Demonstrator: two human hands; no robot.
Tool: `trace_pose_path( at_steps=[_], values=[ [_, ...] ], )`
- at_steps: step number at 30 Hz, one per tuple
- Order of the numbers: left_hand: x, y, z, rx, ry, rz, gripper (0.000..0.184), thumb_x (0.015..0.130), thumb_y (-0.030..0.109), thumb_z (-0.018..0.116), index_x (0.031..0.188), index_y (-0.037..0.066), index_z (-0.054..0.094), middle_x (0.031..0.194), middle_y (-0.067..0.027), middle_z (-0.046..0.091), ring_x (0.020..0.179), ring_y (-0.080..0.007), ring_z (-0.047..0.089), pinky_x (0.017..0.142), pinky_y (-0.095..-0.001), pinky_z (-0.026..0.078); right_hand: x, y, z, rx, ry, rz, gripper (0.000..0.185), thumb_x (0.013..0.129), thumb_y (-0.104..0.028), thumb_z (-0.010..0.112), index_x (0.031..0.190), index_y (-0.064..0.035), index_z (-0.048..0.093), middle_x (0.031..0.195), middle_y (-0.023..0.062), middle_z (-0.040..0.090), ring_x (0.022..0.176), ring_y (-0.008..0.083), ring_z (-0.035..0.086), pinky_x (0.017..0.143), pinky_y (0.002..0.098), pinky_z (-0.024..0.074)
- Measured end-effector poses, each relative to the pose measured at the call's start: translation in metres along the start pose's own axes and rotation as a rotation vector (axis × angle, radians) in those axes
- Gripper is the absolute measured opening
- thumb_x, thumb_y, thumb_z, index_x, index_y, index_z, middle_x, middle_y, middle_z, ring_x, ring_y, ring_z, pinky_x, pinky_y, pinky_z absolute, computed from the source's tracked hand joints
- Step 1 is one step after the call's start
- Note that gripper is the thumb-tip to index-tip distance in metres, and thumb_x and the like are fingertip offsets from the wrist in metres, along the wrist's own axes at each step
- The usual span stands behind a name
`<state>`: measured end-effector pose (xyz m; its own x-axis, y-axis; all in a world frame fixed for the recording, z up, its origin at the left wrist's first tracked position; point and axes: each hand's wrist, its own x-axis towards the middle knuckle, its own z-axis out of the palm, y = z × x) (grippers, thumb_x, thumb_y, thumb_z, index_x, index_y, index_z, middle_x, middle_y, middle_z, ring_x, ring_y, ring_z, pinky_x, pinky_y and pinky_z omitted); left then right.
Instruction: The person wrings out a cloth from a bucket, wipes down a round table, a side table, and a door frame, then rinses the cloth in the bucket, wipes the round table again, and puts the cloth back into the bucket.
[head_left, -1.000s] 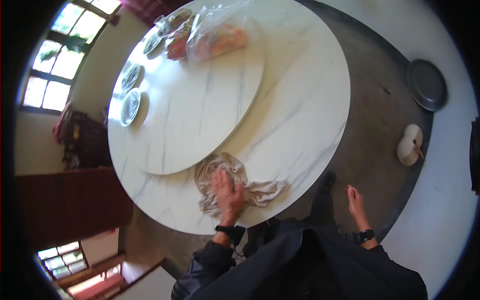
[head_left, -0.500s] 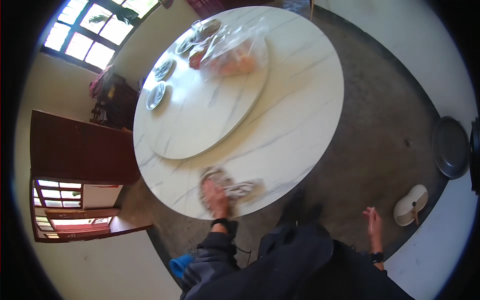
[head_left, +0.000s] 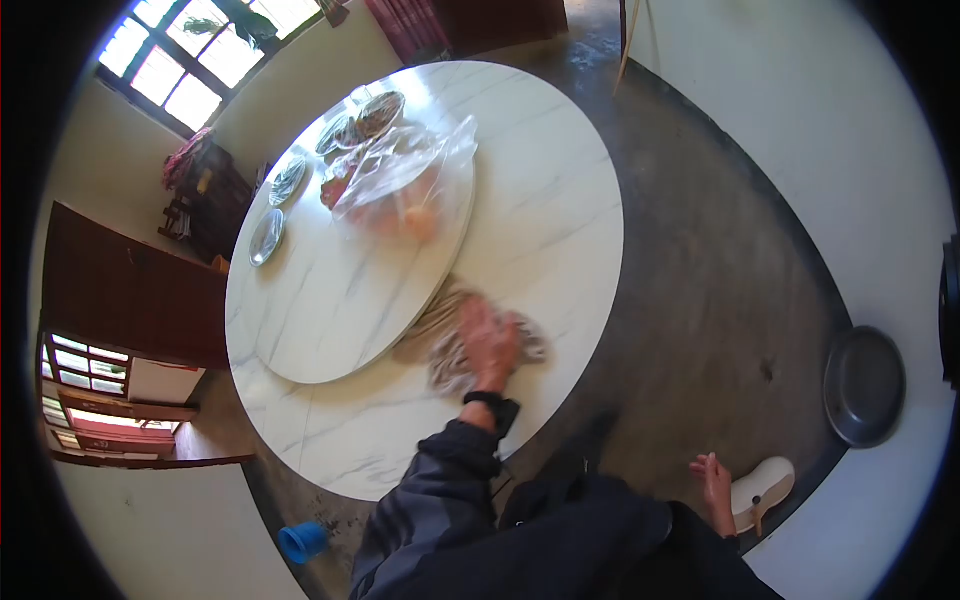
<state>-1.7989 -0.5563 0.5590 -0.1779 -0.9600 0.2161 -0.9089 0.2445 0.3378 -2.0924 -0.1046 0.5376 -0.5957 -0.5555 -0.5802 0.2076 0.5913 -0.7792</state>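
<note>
My left hand [head_left: 489, 342] presses down on a crumpled light-and-brown cloth [head_left: 455, 365], its fingers over the fabric and slightly blurred. The cloth lies on the outer ring of a round white marble-patterned table [head_left: 560, 200], beside the edge of the raised turntable [head_left: 345, 310]. One end of the cloth reaches the turntable's rim. My right hand [head_left: 714, 488] hangs low at the right, away from the table, with fingers stretched and nothing in it.
A clear plastic bag [head_left: 420, 180] with orange and red contents stands on the turntable, near several wrapped dishes [head_left: 267, 237]. A blue bucket [head_left: 303, 541] is on the floor at left. At right are a dark basin [head_left: 865, 387] and a white object [head_left: 768, 486].
My left hand has slid the cloth forward and to the right across the table, up to the turntable's edge. My right hand stays low, and the camera view has shifted.
</note>
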Motion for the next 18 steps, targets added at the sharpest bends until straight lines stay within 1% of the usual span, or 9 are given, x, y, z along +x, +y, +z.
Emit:
trace_pose_path(
  at_steps=[3, 5, 7, 10, 12, 13, 16, 17, 18],
  values=[
    [0.038, 0.110, 0.025, -0.056, -0.065, 0.202, 0.064, 0.093, 0.037, 0.051, 0.138, -0.007, 0.044, 0.150, -0.0228, 0.038, 0.142, -0.0372, 0.029, 0.119, -0.0462, 0.018, 0.030, -0.036, -0.030, -0.020, 0.015, 0.020, 0.064, 0.101, -0.053, 0.041, 0.117, 0.0063, 0.060, 0.099, 0.0166, 0.069, 0.093, 0.0229, 0.067, 0.085, 0.0344, 0.0515],
    [0.049, 0.158, 0.049, -0.072, -0.067, 0.217, 0.056, 0.093, 0.033, 0.051, 0.137, -0.003, 0.048, 0.150, -0.0200, 0.039, 0.143, -0.0351, 0.029, 0.118, -0.0464, 0.019, 0.059, -0.060, -0.046, -0.090, -0.006, 0.003, 0.064, 0.101, -0.054, 0.041, 0.117, 0.0048, 0.060, 0.099, 0.0158, 0.069, 0.092, 0.0224, 0.067, 0.084, 0.0344, 0.0511],
    [0.051, 0.180, 0.059, -0.136, -0.021, 0.218, 0.053, 0.094, 0.030, 0.052, 0.136, -0.002, 0.049, 0.149, -0.0201, 0.041, 0.142, -0.0355, 0.031, 0.117, -0.0473, 0.021, 0.089, -0.086, -0.065, -0.142, -0.067, 0.011, 0.063, 0.101, -0.055, 0.041, 0.117, 0.0038, 0.060, 0.098, 0.0153, 0.069, 0.091, 0.0219, 0.067, 0.083, 0.0337, 0.0504],
    [0.042, 0.173, 0.050, -0.155, -0.046, 0.189, 0.050, 0.094, 0.025, 0.051, 0.135, -0.003, 0.050, 0.147, -0.0198, 0.043, 0.140, -0.0351, 0.036, 0.116, -0.0458, 0.026, 0.151, -0.098, -0.095, -0.203, -0.187, 0.025, 0.062, 0.101, -0.054, 0.042, 0.117, 0.0021, 0.061, 0.097, 0.0141, 0.070, 0.089, 0.0209, 0.067, 0.080, 0.0322, 0.0491],
    [0.020, 0.152, 0.034, -0.129, 0.022, 0.142, 0.049, 0.092, 0.020, 0.050, 0.134, -0.004, 0.049, 0.143, -0.0222, 0.047, 0.136, -0.0376, 0.040, 0.115, -0.0450, 0.029, 0.195, -0.113, -0.122, -0.237, -0.212, 0.022, 0.061, 0.101, -0.054, 0.042, 0.116, 0.0013, 0.061, 0.096, 0.0129, 0.070, 0.087, 0.0197, 0.066, 0.078, 0.0311, 0.0481],
    [0.007, 0.135, 0.034, -0.064, 0.067, 0.023, 0.046, 0.091, 0.018, 0.049, 0.132, -0.004, 0.052, 0.141, -0.0238, 0.048, 0.133, -0.0387, 0.043, 0.114, -0.0449, 0.032, 0.208, -0.128, -0.135, -0.253, -0.200, 0.025, 0.060, 0.101, -0.054, 0.042, 0.115, 0.0011, 0.062, 0.095, 0.0121, 0.070, 0.086, 0.0189, 0.066, 0.076, 0.0305, 0.0476],
    [-0.034, 0.071, 0.007, 0.024, 0.182, -0.360, 0.047, 0.094, 0.022, 0.047, 0.132, -0.006, 0.052, 0.141, -0.0251, 0.047, 0.136, -0.0394, 0.038, 0.116, -0.0455, 0.025, 0.252, -0.153, -0.178, -0.273, -0.201, 0.023, 0.058, 0.101, -0.053, 0.042, 0.113, 0.0006, 0.062, 0.093, 0.0104, 0.069, 0.082, 0.0165, 0.064, 0.072, 0.0288, 0.0455],
    [-0.046, 0.047, 0.003, 0.017, 0.281, -0.469, 0.046, 0.095, 0.022, 0.047, 0.130, -0.008, 0.052, 0.142, -0.0254, 0.046, 0.136, -0.0394, 0.037, 0.117, -0.0452, 0.025, 0.272, -0.165, -0.188, -0.275, -0.204, 0.007, 0.058, 0.101, -0.053, 0.042, 0.112, 0.0004, 0.062, 0.092, 0.0099, 0.069, 0.081, 0.0157, 0.064, 0.070, 0.0281, 0.0447],
    [-0.058, 0.015, 0.004, 0.119, 0.274, -0.537, 0.047, 0.095, 0.022, 0.048, 0.130, -0.009, 0.051, 0.142, -0.0260, 0.046, 0.136, -0.0394, 0.037, 0.117, -0.0453, 0.025, 0.288, -0.187, -0.191, -0.309, -0.201, 0.006, 0.057, 0.101, -0.052, 0.043, 0.111, 0.0006, 0.063, 0.092, 0.0101, 0.069, 0.080, 0.0153, 0.064, 0.069, 0.0280, 0.0446]
  ],
)
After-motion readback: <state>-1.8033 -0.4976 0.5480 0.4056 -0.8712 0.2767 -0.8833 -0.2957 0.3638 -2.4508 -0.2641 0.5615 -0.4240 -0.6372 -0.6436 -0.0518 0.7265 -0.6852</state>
